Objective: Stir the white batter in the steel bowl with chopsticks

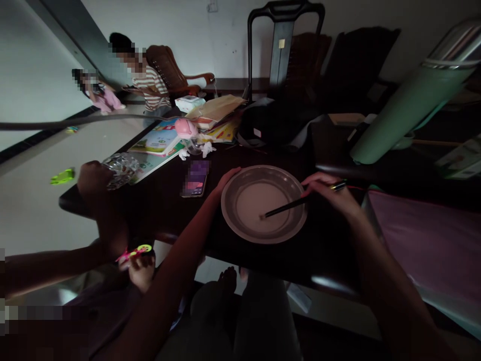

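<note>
Bowl (259, 195): stood near front edge of table (323, 260); loosely curled left hand (224, 181) held its side, fingers partly hidden. Brush (283, 207): right hand (323, 186) pinched it, covering mid-handle.

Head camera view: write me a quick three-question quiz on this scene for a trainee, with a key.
1. Multiple choice. What does the person's right hand hold?
A) a cup
B) a slim black stick
C) a book

2. True or false. The person's left hand is at the side of the round bowl.

3. Fill the gap. On the dark table, left of the bowl in the picture, lies a ____ with its screen lit.

Key: 1. B; 2. true; 3. phone.
</note>
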The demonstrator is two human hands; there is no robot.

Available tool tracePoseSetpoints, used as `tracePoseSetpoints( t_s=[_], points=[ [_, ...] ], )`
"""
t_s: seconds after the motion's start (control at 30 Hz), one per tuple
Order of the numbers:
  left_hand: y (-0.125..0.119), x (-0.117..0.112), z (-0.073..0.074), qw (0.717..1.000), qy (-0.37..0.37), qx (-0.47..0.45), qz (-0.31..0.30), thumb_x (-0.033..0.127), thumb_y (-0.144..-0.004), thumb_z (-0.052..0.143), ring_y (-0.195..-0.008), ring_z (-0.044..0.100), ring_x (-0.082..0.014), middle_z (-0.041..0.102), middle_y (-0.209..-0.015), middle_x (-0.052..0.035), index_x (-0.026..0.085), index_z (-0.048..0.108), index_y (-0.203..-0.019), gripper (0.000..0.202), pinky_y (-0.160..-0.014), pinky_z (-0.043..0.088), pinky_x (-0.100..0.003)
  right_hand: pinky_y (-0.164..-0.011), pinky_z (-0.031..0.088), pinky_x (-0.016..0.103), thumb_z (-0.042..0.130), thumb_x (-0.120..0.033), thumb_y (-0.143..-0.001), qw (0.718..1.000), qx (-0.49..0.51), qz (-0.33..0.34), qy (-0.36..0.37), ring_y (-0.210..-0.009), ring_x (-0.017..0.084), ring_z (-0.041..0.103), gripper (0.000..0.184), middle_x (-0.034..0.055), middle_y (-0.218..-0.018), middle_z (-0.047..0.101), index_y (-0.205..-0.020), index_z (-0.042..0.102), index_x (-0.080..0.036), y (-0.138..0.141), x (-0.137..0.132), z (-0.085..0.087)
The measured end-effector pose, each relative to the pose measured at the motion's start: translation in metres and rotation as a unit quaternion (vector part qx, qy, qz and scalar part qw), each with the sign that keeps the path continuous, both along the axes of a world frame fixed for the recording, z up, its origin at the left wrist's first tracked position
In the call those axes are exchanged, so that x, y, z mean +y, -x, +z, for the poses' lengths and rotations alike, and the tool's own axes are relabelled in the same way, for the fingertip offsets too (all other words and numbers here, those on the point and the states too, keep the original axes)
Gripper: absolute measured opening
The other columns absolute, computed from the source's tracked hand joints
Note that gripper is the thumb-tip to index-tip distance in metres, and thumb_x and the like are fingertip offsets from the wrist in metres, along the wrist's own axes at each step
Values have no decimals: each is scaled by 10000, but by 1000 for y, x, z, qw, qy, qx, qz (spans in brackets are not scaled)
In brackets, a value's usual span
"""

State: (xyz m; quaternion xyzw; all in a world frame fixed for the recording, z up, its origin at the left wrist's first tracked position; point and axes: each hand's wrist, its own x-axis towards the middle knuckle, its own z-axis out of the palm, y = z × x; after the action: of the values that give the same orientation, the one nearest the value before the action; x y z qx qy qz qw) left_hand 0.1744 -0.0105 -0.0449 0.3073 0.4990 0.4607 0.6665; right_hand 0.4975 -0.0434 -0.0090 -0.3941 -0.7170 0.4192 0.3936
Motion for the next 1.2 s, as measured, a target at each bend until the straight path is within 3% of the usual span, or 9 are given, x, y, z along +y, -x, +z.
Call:
tracePoseSetpoints(
  t_s=[0.13,0.23,0.33,0.47,0.63,0.7,0.87,1.07,1.2],
  points=[
    [-2,-1,4,999,35,-32,-2,310,-900,547,-735,707,-209,742,-702,-27,171,752,-953,253,-724,548,-304,-737,531,317,624,-403,-885,1000,6,10,-3,-813,200,727,189,19,-813,776,-948,709,-247,4,-1,1],
    [-3,-1,5,998,39,-49,6,301,-895,558,-687,697,-199,732,-673,-26,167,756,-925,241,-681,541,-289,-606,494,265,615,-376,-886,998,29,-45,17,-757,188,707,191,22,-778,773,-987,689,-231,-7,0,5],
    [-3,1,6,997,49,-53,10,284,-890,563,-634,680,-181,726,-660,-26,159,759,-895,233,-678,534,-277,-494,446,243,593,-394,-890,996,44,-37,65,-646,179,683,225,16,-700,754,-1015,672,-224,-8,-2,6],
    [-3,2,5,996,69,-45,19,279,-883,561,-625,674,-177,722,-653,-28,153,759,-899,236,-699,530,-278,-598,519,297,646,-432,-842,999,16,12,43,-737,208,726,221,39,-749,770,-892,699,-223,8,-3,3],
    [-2,3,3,996,71,-53,15,263,-885,533,-648,674,-159,732,-691,-29,151,753,-862,249,-713,521,-260,-773,527,364,615,-434,-869,996,18,-86,3,-755,219,728,214,7,-708,757,-930,703,-249,-7,6,3],
    [-1,3,3,996,73,-60,9,264,-871,548,-640,669,-156,738,-709,-32,151,752,-839,235,-717,521,-262,-764,523,362,587,-430,-885,995,30,-94,10,-691,213,715,219,-9,-635,725,-927,701,-248,-14,6,4],
    [2,2,3,994,89,-68,3,264,-862,544,-576,643,-144,724,-657,-24,152,740,-789,238,-661,522,-256,-711,524,345,620,-417,-864,999,2,-5,44,-727,215,711,195,13,-708,751,-864,706,-241,2,1,0],
    [2,-2,4,994,73,-82,-13,301,-872,545,-598,642,-146,725,-673,-24,156,742,-799,256,-659,517,-252,-761,510,357,603,-396,-879,993,12,-113,-5,-726,213,706,187,3,-674,740,-918,697,-239,-14,11,0],
    [2,-1,4,995,78,-56,5,283,-871,554,-602,629,-140,733,-704,-20,163,751,-841,233,-686,513,-253,-722,514,330,585,-388,-900,999,13,-45,28,-677,191,694,184,-11,-642,720,-901,703,-247,-10,7,-4]
  ],
)
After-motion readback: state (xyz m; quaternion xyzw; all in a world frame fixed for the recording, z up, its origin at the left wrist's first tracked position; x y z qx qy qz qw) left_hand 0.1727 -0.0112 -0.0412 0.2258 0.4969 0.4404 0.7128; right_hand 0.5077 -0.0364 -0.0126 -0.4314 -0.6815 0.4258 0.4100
